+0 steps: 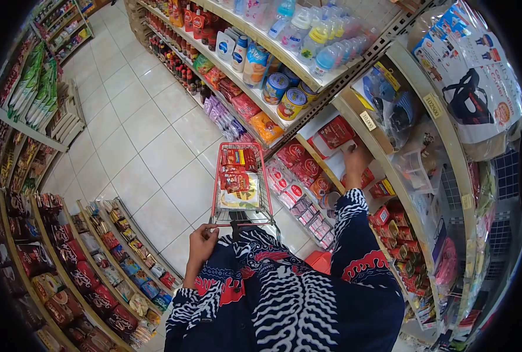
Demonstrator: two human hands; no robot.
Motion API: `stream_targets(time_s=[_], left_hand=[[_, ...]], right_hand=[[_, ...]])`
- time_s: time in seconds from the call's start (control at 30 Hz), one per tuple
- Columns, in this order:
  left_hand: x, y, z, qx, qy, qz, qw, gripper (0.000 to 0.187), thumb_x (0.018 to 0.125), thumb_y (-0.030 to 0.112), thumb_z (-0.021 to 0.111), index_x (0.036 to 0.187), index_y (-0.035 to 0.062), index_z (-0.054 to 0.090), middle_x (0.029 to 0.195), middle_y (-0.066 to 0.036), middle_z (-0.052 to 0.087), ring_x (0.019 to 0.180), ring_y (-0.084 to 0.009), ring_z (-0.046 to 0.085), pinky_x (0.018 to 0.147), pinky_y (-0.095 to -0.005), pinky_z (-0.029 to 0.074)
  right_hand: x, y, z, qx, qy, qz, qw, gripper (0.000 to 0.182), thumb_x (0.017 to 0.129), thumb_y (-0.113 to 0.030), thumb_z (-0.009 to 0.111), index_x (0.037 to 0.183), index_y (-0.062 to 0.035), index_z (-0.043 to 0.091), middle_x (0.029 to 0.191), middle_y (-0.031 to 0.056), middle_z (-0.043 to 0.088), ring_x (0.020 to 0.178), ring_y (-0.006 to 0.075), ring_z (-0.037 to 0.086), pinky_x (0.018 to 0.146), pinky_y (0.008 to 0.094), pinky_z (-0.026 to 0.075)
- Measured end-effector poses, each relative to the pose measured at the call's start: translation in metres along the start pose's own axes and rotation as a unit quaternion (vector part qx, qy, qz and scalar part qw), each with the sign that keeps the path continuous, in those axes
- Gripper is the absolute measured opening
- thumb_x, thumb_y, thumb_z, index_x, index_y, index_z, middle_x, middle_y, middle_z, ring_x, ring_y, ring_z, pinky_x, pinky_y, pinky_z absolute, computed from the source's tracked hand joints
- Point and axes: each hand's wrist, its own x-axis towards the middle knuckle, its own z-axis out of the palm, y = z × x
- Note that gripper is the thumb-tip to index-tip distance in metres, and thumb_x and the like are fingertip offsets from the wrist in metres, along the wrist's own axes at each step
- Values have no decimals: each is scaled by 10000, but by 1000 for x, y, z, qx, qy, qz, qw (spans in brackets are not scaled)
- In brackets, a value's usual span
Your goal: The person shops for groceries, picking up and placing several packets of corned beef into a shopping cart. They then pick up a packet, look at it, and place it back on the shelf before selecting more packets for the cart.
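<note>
My left hand is closed at the left end of the handle of a small red-framed shopping cart. Several red packets and a white-and-yellow pack lie in the cart's wire basket. On the right, my right hand reaches into a shelf compartment, at the near edge of a red packet. Its fingers are small and partly hidden, so I cannot make out whether they grip the packet. Below the wrist lies another red packet.
Baby bottles and tins fill the shelves ahead. Close by on the right, shelf edges and a hanging plastic-wrapped baby carrier jut out. Snack shelves curve along the left. A tiled aisle runs forward.
</note>
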Motion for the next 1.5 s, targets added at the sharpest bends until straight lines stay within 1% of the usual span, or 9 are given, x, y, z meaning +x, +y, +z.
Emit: stream_targets(time_s=[0.13, 0.27, 0.6, 0.77, 0.87, 1.2, 1.37, 1.47, 1.5], left_hand=[[0, -2, 1, -2, -6, -5, 1000, 232, 922, 149, 704, 1079, -22, 703, 653, -23, 649, 586, -62, 565, 556, -241, 445], [1, 0, 2, 5, 0, -20, 1000, 227, 923, 161, 707, 1072, -11, 705, 657, -45, 670, 582, -77, 594, 561, -248, 464], [0, -2, 1, 9, -4, -19, 1000, 242, 930, 176, 698, 1077, -17, 700, 672, -64, 686, 601, -92, 630, 579, -252, 492], [-1, 0, 1, -4, 0, -15, 1000, 247, 931, 170, 695, 1079, -27, 693, 676, -68, 686, 594, -95, 626, 571, -251, 490], [1, -9, 2, -22, 0, -13, 1000, 247, 931, 169, 695, 1078, -29, 692, 678, -68, 685, 584, -94, 615, 563, -253, 486], [0, -10, 2, -14, 5, -12, 1000, 243, 928, 187, 704, 1063, -16, 702, 677, -63, 686, 577, -81, 603, 550, -245, 473], [4, -29, 4, 0, 10, 17, 1000, 206, 912, 177, 709, 1047, 22, 719, 662, -62, 688, 558, -98, 609, 535, -262, 476], [4, -27, 1, 57, 4, 20, 998, 219, 883, 230, 719, 1025, 63, 731, 676, -105, 706, 576, -163, 678, 555, -317, 524], [8, -40, 4, 56, 12, 30, 998, 232, 883, 242, 717, 1034, 67, 738, 688, -106, 715, 588, -166, 686, 570, -318, 534]], right_hand=[[7, 16, -4, -68, -53, 0, 996, 577, 852, -255, 681, 1368, -39, 538, 1374, 245, 564, 1276, 399, 534, 1080, 547, 372], [-9, 21, 3, -102, 6, -56, 993, 628, 834, -251, 697, 1399, -63, 498, 1391, 239, 540, 1325, 389, 478, 1084, 564, 348], [-50, 1, -14, -77, -133, -31, 988, 568, 759, -215, 751, 1266, -72, 542, 1381, 172, 533, 1278, 363, 493, 1057, 594, 339], [-80, 1, 4, -32, -190, -42, 980, 436, 882, -243, 665, 1269, -82, 547, 1284, 121, 638, 1255, 309, 553, 1074, 666, 284], [-87, 9, 19, 1, -148, -54, 988, 388, 941, -271, 587, 1284, -89, 597, 1250, 163, 654, 1206, 356, 585, 1057, 679, 285], [-68, -24, -1, -27, -232, 33, 972, 274, 976, -278, 536, 1155, -125, 676, 1145, 169, 685, 1155, 357, 613, 998, 672, 326], [-13, -44, -19, 3, 58, -111, 992, 284, 940, -267, 560, 1077, -50, 680, 1001, 193, 696, 981, 393, 655, 898, 552, 479], [29, -25, 32, -36, -77, -97, 992, 275, 880, -258, 621, 1031, -33, 659, 939, 221, 694, 858, 398, 675, 765, 526, 532], [31, -24, 40, -63, 62, -179, 980, 316, 854, -242, 655, 1069, -10, 643, 1022, 226, 692, 898, 400, 680, 791, 513, 542]])
